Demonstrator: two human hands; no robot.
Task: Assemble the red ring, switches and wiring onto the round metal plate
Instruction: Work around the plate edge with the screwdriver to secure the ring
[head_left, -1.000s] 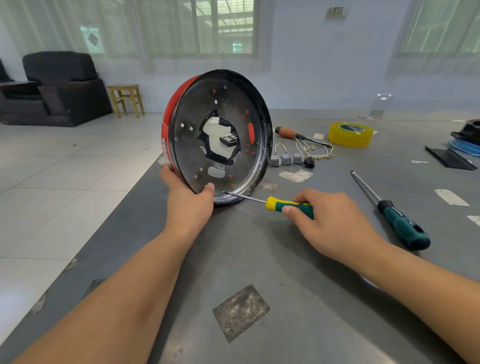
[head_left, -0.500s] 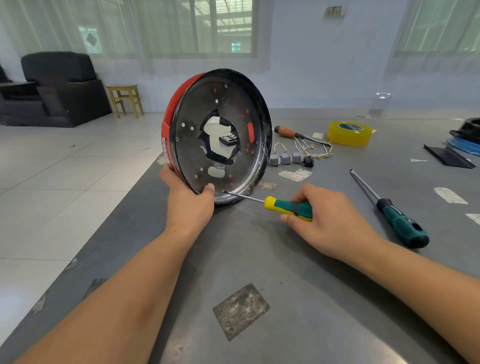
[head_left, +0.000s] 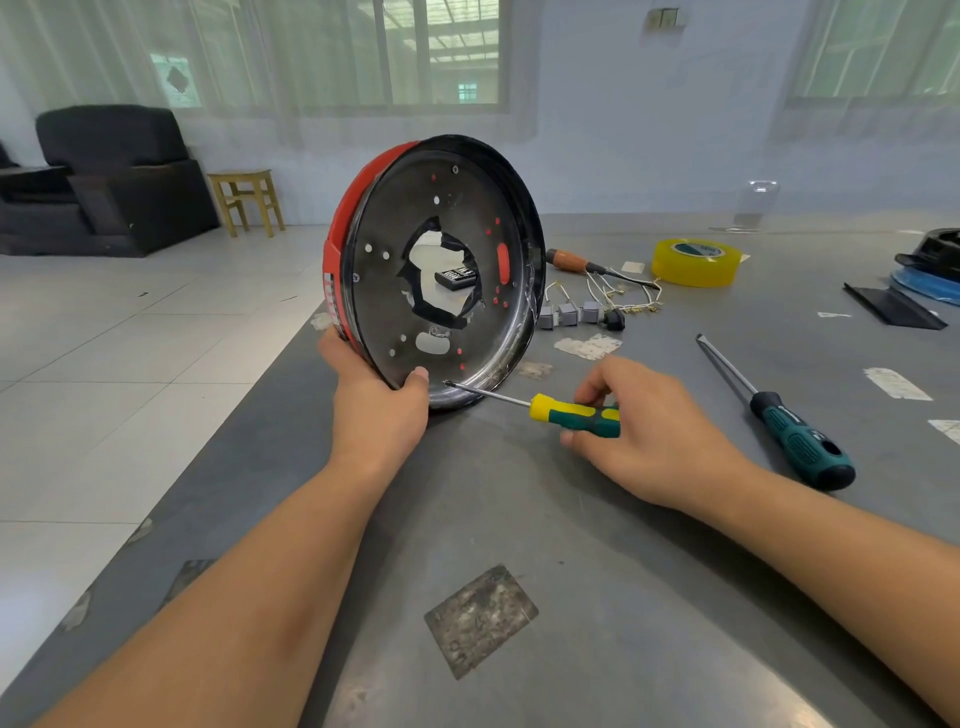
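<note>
A large screwdriver with a dark teal handle (head_left: 802, 446) is laid on the grey table (head_left: 597, 545) at the right, well apart from a roll of yellow tape (head_left: 695, 262) set farther back, and an orange-handled screwdriver (head_left: 571, 260) is seen left of that roll. Scraps of pale torn tape (head_left: 587, 346) are stuck on the tabletop, a worn square patch (head_left: 480, 621) is seen near the front edge, and black and blue items (head_left: 927, 273) are cut off at the right border. Beyond the table, a black armchair (head_left: 104, 176) and a small wooden stool (head_left: 247, 200) are placed on the tiled floor beneath curtained windows (head_left: 322, 52).
</note>
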